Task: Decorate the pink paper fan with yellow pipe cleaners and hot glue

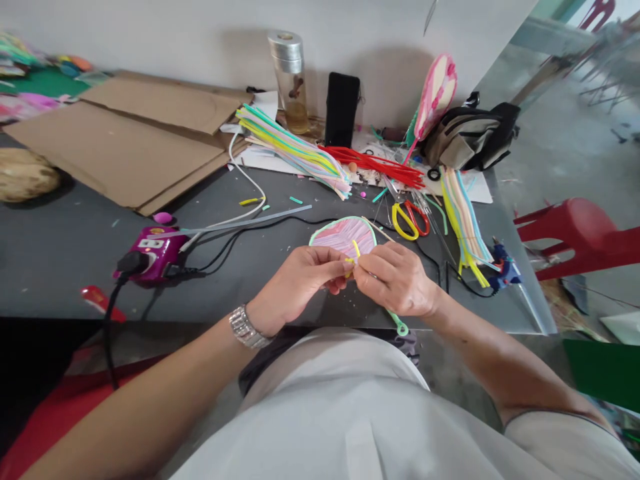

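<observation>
My left hand (313, 280) and my right hand (395, 277) meet near the table's front edge, fingers closed. Between their fingertips they pinch a yellow pipe cleaner (356, 248); one short end sticks up and a bent bit shows at the left fingertips. Just behind them lies a round pink and lilac fan (333, 233) with a pale green rim, partly hidden by my hands. Its green handle (400, 325) with a looped end pokes out below my right hand.
Scissors (407, 223), red pipe cleaners (375, 163) and pastel bundles (295, 150) lie behind. A glue gun (507, 270) is at right. The purple power socket (157, 253) and cables sit left, before cardboard (135, 147). A glass bottle (290, 87), phone (343, 110) and bag (470, 133) stand at the back.
</observation>
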Action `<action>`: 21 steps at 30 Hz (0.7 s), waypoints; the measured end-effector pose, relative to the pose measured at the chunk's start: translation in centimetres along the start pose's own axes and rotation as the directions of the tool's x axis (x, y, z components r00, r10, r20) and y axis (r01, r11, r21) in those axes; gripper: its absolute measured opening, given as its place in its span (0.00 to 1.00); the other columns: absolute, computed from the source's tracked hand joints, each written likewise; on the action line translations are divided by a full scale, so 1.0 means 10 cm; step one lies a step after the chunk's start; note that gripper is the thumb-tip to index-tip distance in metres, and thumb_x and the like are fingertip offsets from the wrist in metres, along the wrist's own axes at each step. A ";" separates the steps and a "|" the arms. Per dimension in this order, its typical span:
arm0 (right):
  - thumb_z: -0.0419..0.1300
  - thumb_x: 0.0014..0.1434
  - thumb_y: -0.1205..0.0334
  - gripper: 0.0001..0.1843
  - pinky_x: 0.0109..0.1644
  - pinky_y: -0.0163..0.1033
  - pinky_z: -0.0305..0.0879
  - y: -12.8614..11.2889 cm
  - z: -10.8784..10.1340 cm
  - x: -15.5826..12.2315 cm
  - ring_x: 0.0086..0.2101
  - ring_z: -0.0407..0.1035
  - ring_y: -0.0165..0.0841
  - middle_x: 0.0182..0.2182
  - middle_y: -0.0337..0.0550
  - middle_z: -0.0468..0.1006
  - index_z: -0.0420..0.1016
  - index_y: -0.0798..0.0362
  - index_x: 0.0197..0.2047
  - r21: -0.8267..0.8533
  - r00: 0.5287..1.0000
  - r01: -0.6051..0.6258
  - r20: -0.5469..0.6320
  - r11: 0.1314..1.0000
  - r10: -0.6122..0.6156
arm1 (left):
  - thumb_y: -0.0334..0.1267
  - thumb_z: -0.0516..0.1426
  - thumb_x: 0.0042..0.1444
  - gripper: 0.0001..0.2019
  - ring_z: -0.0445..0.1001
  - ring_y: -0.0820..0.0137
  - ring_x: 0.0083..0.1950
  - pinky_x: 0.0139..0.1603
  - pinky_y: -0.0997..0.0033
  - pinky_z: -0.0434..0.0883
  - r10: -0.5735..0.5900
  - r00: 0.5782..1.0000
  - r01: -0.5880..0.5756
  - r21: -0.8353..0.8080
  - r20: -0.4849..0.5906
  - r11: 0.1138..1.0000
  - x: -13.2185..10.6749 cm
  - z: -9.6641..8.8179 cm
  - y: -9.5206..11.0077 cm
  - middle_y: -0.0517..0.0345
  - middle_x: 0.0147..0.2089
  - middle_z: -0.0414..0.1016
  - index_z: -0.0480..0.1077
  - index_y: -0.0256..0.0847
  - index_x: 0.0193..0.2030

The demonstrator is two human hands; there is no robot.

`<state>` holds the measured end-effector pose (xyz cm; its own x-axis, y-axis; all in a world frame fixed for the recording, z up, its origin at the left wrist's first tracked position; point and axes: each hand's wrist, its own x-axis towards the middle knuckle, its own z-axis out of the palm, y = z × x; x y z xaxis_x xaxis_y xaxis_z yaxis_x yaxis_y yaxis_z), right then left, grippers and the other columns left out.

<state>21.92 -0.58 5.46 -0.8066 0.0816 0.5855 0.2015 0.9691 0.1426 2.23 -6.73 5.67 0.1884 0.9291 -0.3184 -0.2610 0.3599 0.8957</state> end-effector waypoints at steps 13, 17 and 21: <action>0.68 0.56 0.49 0.16 0.26 0.33 0.60 -0.26 0.00 0.16 0.23 0.64 0.26 0.24 0.35 0.73 0.73 0.53 0.30 0.708 0.356 -0.629 0.630 -0.322 0.690 | 0.31 0.62 0.60 0.03 0.77 0.75 0.33 0.37 0.77 0.72 0.628 0.774 -0.449 0.628 -0.082 0.636 -0.14 0.04 -0.05 0.58 0.36 0.84 0.79 0.38 0.38; 0.70 0.53 0.55 0.12 0.26 0.33 0.59 -0.23 -0.02 0.19 0.22 0.62 0.24 0.22 0.33 0.72 0.74 0.53 0.29 0.728 0.386 -0.614 0.613 -0.303 0.690 | 0.29 0.61 0.61 0.04 0.78 0.75 0.34 0.40 0.77 0.73 0.692 0.721 -0.496 0.714 0.021 0.495 -0.16 0.02 -0.07 0.58 0.36 0.84 0.78 0.38 0.38; 0.64 0.57 0.63 0.04 0.29 0.33 0.60 -0.30 0.00 0.17 0.25 0.64 0.26 0.25 0.35 0.75 0.75 0.53 0.31 0.744 0.463 -0.668 0.433 -0.016 0.773 | 0.31 0.62 0.61 0.03 0.78 0.74 0.33 0.39 0.78 0.73 0.647 0.762 -0.445 0.703 -0.027 0.554 -0.16 0.04 -0.06 0.58 0.34 0.83 0.78 0.38 0.37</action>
<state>19.94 -3.35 6.07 -0.4586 0.8879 0.0359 0.1228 0.1033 -0.9870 2.49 -8.44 5.79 -0.0508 0.9433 0.3281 0.4374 -0.2743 0.8564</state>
